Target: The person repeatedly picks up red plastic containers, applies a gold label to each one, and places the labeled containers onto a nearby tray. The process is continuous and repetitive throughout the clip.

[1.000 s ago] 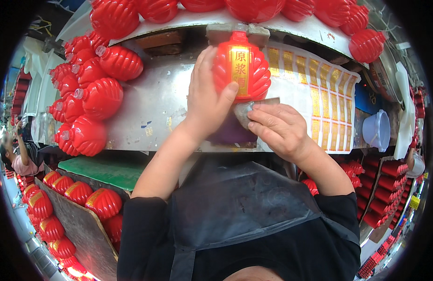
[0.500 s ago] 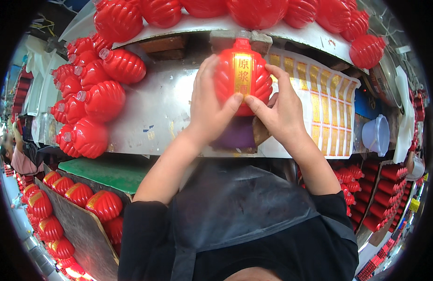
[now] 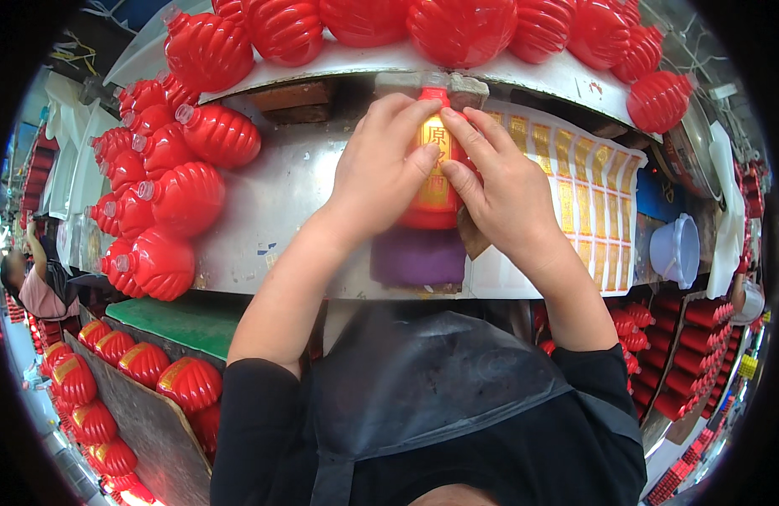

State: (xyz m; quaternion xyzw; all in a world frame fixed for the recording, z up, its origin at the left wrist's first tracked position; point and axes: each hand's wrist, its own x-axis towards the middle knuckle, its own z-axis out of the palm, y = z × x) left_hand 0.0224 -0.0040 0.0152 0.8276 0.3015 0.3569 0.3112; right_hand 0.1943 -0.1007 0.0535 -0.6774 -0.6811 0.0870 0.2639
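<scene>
A red ribbed plastic bottle (image 3: 432,217) lies neck away on the metal bench, its lower end by a purple cloth pad (image 3: 419,256). A gold label (image 3: 436,160) runs down its front. My left hand (image 3: 385,160) wraps over the bottle's left side, thumb against the label and fingertips near the neck. On the other side my right hand (image 3: 506,181) curves over it, its fingers at the label's upper part and thumb on the label. Both palms hide the bottle's sides. Beside the right hand, a sheet of gold labels (image 3: 588,185) covers the bench.
Several unlabelled red bottles (image 3: 187,198) lie at the left, with more on a raised shelf (image 3: 364,57) at the back. A green board (image 3: 183,322) and labelled bottles (image 3: 190,384) stand lower left. A pale blue bucket (image 3: 676,250) sits right. Another person (image 3: 42,291) is far left.
Both hands have slid up from the bottle's sides and lower label toward the neck, their fingers now bent over its front. The bottle lies a little nearer, and more of the purple pad shows.
</scene>
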